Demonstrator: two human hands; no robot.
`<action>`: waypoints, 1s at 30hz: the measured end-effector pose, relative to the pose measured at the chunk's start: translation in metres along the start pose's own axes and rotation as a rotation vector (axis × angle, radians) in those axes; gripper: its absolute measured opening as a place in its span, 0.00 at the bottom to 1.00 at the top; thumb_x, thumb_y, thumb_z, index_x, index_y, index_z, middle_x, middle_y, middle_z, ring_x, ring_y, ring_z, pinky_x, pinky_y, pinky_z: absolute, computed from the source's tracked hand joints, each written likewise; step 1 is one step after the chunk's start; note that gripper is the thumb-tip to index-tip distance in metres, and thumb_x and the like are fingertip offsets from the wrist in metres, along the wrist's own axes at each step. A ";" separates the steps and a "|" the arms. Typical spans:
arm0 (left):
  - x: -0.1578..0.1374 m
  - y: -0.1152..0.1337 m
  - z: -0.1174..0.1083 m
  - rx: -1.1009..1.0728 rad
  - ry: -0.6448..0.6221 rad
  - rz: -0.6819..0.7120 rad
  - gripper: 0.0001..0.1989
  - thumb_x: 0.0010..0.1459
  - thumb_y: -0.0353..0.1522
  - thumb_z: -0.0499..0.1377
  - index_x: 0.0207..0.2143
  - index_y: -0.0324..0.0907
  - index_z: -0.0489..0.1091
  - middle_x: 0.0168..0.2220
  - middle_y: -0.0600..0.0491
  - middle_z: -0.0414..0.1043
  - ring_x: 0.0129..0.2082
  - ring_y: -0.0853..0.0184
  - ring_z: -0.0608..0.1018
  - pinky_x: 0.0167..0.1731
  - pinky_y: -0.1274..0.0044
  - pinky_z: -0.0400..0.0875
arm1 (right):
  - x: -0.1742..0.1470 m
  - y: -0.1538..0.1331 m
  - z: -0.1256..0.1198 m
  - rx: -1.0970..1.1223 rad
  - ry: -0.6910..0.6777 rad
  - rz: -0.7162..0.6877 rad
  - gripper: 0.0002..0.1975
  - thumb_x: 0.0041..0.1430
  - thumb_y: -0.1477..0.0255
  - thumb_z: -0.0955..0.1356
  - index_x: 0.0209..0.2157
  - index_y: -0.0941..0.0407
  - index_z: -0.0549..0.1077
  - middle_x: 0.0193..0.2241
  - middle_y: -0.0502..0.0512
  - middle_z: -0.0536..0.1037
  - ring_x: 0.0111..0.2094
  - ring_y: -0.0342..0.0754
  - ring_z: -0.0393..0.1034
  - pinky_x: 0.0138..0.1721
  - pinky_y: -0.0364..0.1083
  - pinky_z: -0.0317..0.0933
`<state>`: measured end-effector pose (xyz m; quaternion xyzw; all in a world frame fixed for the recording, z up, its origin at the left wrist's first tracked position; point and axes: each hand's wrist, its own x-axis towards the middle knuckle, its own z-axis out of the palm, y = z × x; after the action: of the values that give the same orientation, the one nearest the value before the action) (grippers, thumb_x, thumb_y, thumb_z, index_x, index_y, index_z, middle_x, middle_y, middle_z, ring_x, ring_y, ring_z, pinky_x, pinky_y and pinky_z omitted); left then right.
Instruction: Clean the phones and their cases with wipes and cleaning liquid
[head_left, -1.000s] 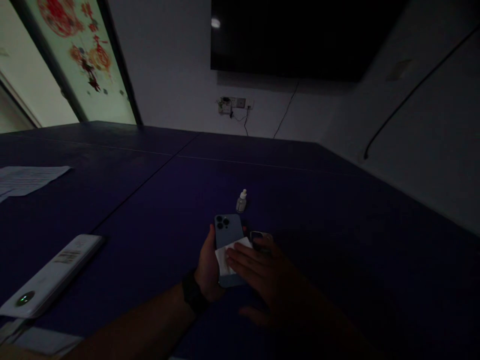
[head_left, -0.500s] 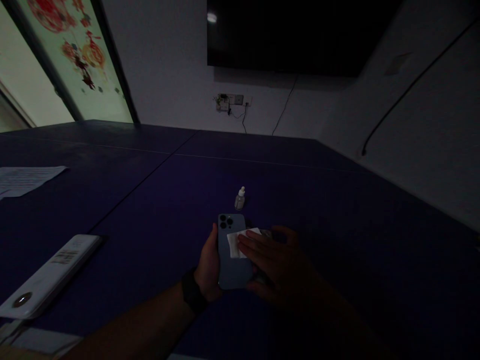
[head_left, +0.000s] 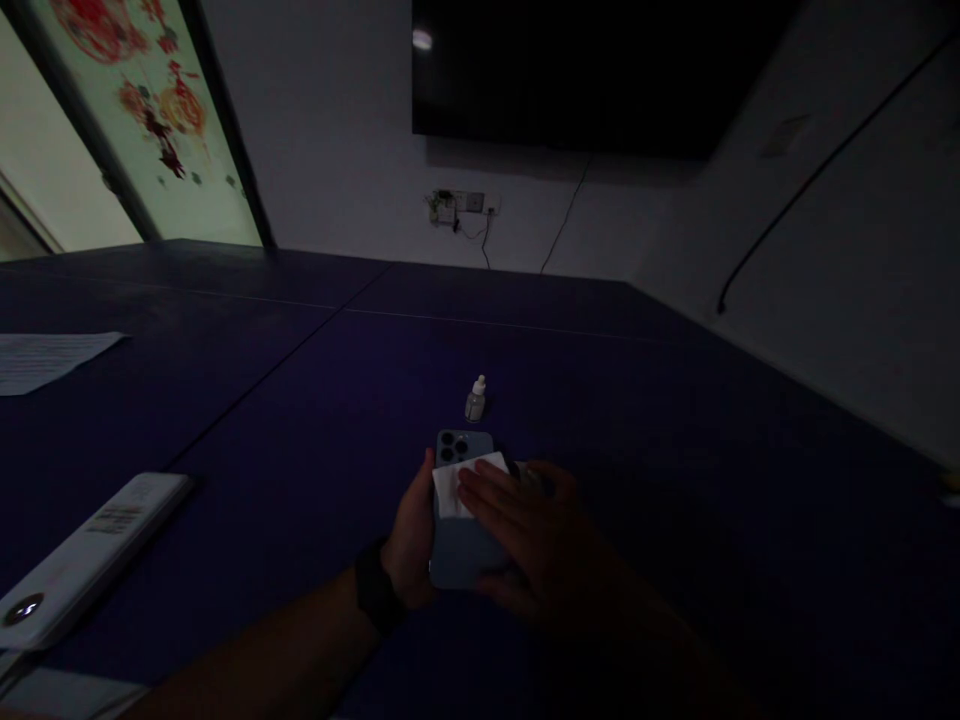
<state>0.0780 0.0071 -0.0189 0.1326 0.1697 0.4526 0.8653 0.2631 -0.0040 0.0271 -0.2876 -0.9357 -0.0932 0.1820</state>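
My left hand (head_left: 411, 535), with a dark watch on its wrist, is closed around the left edge of a blue smartphone (head_left: 466, 555). The phone's back and its cluster of camera lenses face up. Pressed flat on that back is a white wipe (head_left: 450, 494), under the fingers of my right hand (head_left: 529, 530). The right thumb lies low near the phone's right side. Something small and partly hidden shows by the right knuckles; I cannot make out what it is. A small clear bottle (head_left: 475, 405) with a white dropper top stands just beyond the phone.
A white power bank-like device (head_left: 94, 560) lies at the left with a cable at its near end. Printed paper (head_left: 52, 360) rests farther back on the dark blue table (head_left: 300, 420). Beyond are a wall screen (head_left: 585, 70) and wall sockets (head_left: 461, 205).
My right hand has slid the wipe left across the phone's back, covering its left part now. The left hand keeps its hold. The view has shifted slightly.
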 end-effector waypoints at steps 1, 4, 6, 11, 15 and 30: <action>0.000 0.000 0.000 0.012 -0.004 -0.003 0.34 0.65 0.56 0.51 0.53 0.35 0.74 0.37 0.44 0.81 0.35 0.60 0.82 0.43 0.70 0.72 | 0.000 0.000 0.000 -0.019 0.030 0.029 0.28 0.71 0.56 0.62 0.64 0.57 0.64 0.64 0.60 0.70 0.65 0.53 0.63 0.63 0.58 0.41; 0.000 -0.003 0.000 0.020 -0.042 -0.010 0.35 0.64 0.56 0.52 0.54 0.35 0.74 0.37 0.44 0.81 0.36 0.59 0.82 0.43 0.70 0.72 | 0.000 0.001 -0.002 -0.025 0.061 0.033 0.24 0.71 0.57 0.62 0.61 0.56 0.68 0.61 0.58 0.74 0.62 0.52 0.67 0.62 0.57 0.42; 0.001 -0.004 0.001 0.004 -0.036 -0.022 0.35 0.65 0.55 0.51 0.54 0.34 0.74 0.38 0.43 0.81 0.38 0.59 0.82 0.45 0.70 0.71 | -0.001 0.001 -0.003 -0.016 0.039 0.000 0.25 0.70 0.57 0.63 0.62 0.56 0.68 0.61 0.57 0.74 0.63 0.51 0.66 0.62 0.56 0.43; -0.002 -0.006 0.005 -0.002 -0.026 -0.111 0.40 0.63 0.59 0.49 0.59 0.36 0.70 0.44 0.40 0.80 0.43 0.54 0.81 0.48 0.66 0.70 | 0.001 0.002 0.002 -0.079 0.058 0.125 0.25 0.70 0.66 0.63 0.66 0.56 0.62 0.66 0.58 0.68 0.66 0.53 0.62 0.63 0.57 0.41; -0.007 -0.007 0.009 0.049 -0.040 -0.173 0.42 0.62 0.61 0.48 0.59 0.36 0.70 0.45 0.39 0.79 0.45 0.51 0.81 0.47 0.64 0.71 | 0.003 -0.001 0.007 -0.081 0.062 0.218 0.29 0.68 0.66 0.63 0.67 0.59 0.59 0.67 0.64 0.66 0.66 0.57 0.61 0.63 0.60 0.41; -0.008 -0.015 0.009 0.135 0.130 -0.158 0.35 0.66 0.54 0.49 0.57 0.35 0.71 0.40 0.40 0.81 0.39 0.54 0.82 0.45 0.66 0.72 | 0.000 0.003 0.005 -0.010 -0.016 0.076 0.33 0.68 0.61 0.63 0.70 0.57 0.56 0.69 0.61 0.63 0.69 0.57 0.56 0.65 0.58 0.46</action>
<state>0.0879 -0.0086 -0.0149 0.1472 0.2652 0.3784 0.8745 0.2636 -0.0003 0.0225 -0.3247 -0.9250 -0.0885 0.1764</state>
